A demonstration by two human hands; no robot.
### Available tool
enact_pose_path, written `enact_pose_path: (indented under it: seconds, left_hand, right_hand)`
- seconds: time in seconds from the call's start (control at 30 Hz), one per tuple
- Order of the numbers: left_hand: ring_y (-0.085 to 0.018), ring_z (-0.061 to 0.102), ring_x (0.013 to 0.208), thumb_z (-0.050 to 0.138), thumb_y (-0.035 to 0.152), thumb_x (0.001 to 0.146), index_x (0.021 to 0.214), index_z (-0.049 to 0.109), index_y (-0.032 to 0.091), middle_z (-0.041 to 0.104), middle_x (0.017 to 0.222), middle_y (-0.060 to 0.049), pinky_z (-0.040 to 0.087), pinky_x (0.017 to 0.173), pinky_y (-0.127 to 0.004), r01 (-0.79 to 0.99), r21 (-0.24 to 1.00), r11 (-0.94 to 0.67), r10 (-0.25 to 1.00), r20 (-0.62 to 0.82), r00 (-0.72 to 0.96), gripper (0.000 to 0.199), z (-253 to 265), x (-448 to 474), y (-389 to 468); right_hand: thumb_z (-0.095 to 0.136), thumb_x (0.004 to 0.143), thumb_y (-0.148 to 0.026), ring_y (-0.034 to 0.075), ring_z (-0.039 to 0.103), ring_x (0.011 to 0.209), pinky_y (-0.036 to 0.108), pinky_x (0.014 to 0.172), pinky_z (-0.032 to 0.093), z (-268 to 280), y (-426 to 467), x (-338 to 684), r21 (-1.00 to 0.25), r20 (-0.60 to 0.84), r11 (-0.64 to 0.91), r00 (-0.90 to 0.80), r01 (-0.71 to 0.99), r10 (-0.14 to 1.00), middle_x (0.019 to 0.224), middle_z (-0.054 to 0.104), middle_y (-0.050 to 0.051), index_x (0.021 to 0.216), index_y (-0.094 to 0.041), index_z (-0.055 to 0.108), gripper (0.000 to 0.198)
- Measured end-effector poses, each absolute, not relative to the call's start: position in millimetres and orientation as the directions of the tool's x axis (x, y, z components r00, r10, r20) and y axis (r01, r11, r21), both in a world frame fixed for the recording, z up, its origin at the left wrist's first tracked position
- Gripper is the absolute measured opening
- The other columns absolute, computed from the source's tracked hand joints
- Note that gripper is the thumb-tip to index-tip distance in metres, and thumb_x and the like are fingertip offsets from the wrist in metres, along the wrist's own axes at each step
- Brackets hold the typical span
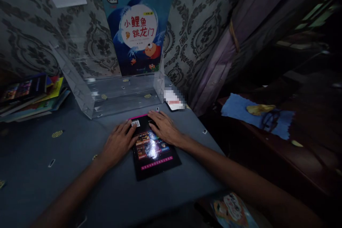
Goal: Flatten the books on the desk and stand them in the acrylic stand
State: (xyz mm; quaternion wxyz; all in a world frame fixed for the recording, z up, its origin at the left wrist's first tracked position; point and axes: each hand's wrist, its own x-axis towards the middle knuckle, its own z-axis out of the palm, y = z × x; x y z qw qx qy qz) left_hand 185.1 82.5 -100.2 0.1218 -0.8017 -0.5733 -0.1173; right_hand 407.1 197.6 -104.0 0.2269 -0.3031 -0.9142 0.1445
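A thin black book with pink strips, small colour pictures and a white barcode label lies flat on the table, glare across its middle. My left hand rests on its upper left edge, fingers stretched out. Across the upper right part lies my right hand, fingers extended over the cover. Neither hand is wrapped round anything. Just beyond the book stands a clear acrylic rack, with a blue picture book propped upright at its back.
On the left is a stack of books. A phone-like object, partly pixelated, lies right of the rack. Patterned wall and a tied curtain border the grey table. Beyond its right edge, a blue cloth lies on a dark reddish surface.
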Motion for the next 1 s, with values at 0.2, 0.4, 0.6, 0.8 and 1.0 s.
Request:
enact_pose_path:
  seconds: [0.2,0.4,0.6,0.8,1.0]
  left_hand:
    - [-0.032,0.057,0.130,0.039,0.044,0.105,0.136,0.057,0.019,0.056,0.146,-0.017,0.050,0.103,-0.051,0.958,0.024,-0.285,0.914,0.306,0.265,0.044,-98,184,83]
    - [-0.033,0.054,0.133,0.037,0.046,0.105,0.136,0.057,0.019,0.053,0.149,-0.018,0.049,0.103,-0.051,0.956,0.045,-0.291,0.923,0.277,0.267,0.046,-94,182,83]
    - [-0.032,0.053,0.133,0.037,0.051,0.104,0.137,0.056,0.020,0.053,0.149,-0.016,0.048,0.103,-0.050,0.951,0.061,-0.303,0.931,0.233,0.282,0.049,-89,178,84]
    - [-0.031,0.052,0.135,0.034,0.052,0.105,0.139,0.056,0.020,0.052,0.150,-0.017,0.046,0.106,-0.050,0.943,0.063,-0.328,0.919,0.251,0.303,0.051,-90,174,83]
    - [-0.032,0.053,0.133,0.033,0.052,0.105,0.139,0.056,0.020,0.052,0.150,-0.017,0.047,0.104,-0.050,0.942,0.058,-0.331,0.919,0.247,0.307,0.051,-90,174,83]
  right_hand:
    - [0.051,0.100,-0.029,0.027,0.052,0.140,0.054,0.119,0.039,-111,202,409,-0.471,0.353,0.774,-0.714,0.422,0.604,0.145,0.060,0.014,0.139,-0.018,0.057,0.041]
    - [0.051,0.098,-0.021,0.026,0.066,0.120,0.048,0.108,0.050,-112,210,415,-0.508,0.432,0.739,-0.612,0.442,0.663,0.125,0.072,0.011,0.125,-0.020,0.066,0.031]
    - [0.052,0.096,-0.017,0.025,0.068,0.113,0.044,0.102,0.052,-108,212,416,-0.537,0.410,0.718,-0.606,0.443,0.681,0.119,0.074,0.010,0.121,-0.019,0.068,0.030]
    - [0.052,0.095,-0.015,0.024,0.067,0.113,0.043,0.103,0.051,-110,213,415,-0.534,0.421,0.727,-0.610,0.431,0.671,0.119,0.074,0.009,0.120,-0.019,0.068,0.031]
    - [0.050,0.095,-0.016,0.025,0.065,0.121,0.047,0.108,0.049,-113,213,423,-0.559,0.423,0.735,-0.632,0.383,0.650,0.126,0.072,0.012,0.119,-0.016,0.069,0.031]
